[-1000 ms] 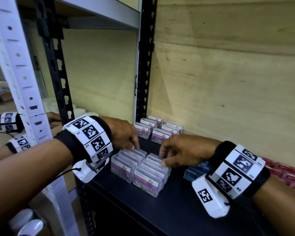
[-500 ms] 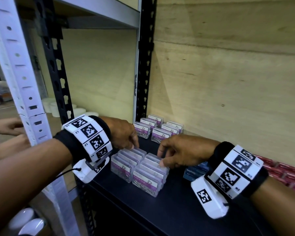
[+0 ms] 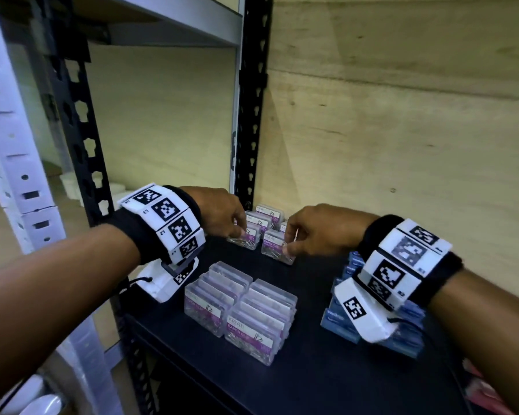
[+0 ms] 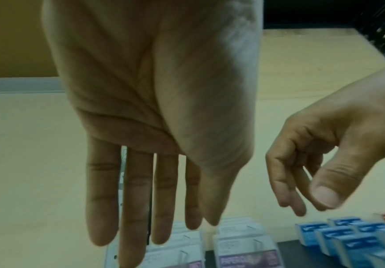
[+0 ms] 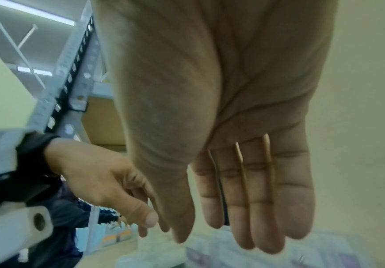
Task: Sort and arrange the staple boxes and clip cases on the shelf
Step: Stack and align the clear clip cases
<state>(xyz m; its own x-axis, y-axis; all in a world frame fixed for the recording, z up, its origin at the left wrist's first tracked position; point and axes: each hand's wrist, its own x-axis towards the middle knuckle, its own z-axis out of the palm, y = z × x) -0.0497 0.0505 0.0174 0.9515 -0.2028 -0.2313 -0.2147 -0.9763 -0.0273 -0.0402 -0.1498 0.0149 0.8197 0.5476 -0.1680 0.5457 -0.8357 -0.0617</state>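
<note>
Both hands are leaving the near clip cases (image 3: 240, 310) and reaching over the far cases (image 3: 274, 244); left hand (image 3: 222, 215) and right hand (image 3: 318, 232) hanging open-fingered, gripping nothing; looks like near block's done.

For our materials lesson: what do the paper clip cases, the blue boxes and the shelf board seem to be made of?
Paper clip cases: clear, glossy hard plastic, probably; metal clips show through the walls.
Blue boxes: likely printed cardboard, with flat matt faces and sharp folded edges.
Shelf board: smooth black surface with a dull sheen; painted metal or laminate, cannot tell.
</note>
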